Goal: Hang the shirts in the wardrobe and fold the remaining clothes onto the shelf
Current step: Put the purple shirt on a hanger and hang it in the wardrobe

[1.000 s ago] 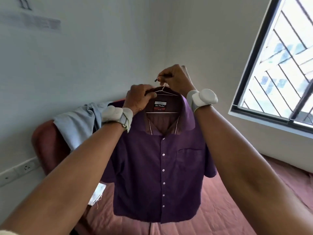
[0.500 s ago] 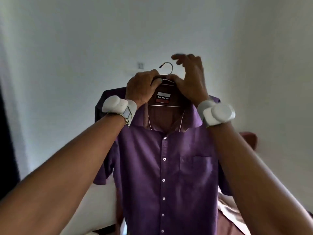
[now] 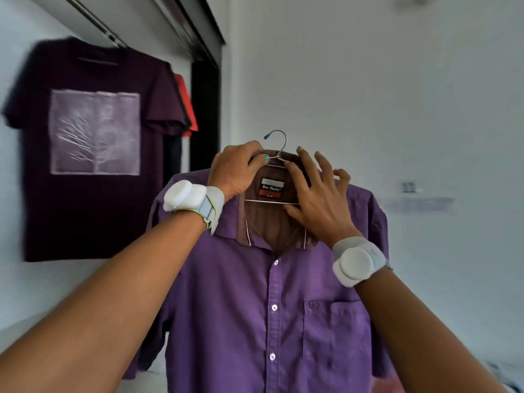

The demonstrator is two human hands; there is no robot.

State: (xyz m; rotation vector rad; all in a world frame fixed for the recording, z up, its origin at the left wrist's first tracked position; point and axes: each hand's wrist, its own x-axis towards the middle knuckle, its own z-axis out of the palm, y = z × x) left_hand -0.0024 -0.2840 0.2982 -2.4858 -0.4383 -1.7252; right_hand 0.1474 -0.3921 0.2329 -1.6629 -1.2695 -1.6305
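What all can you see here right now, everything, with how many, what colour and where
shirt: one, purple, buttoned, on the hanger, centre.
hanger: one, metal wire with a blue tip, hook free above the collar.
T-shirt: one, dark purple with a pale square print, hanging at upper left.
red garment: one, partly hidden behind the T-shirt.
rail: one, grey, upper left above the T-shirt.
wall: white, behind and right.
wristbands: two, grey-white, one on each wrist.
left hand: grips the hanger's neck at the collar.
right hand: fingers spread, touching the collar.
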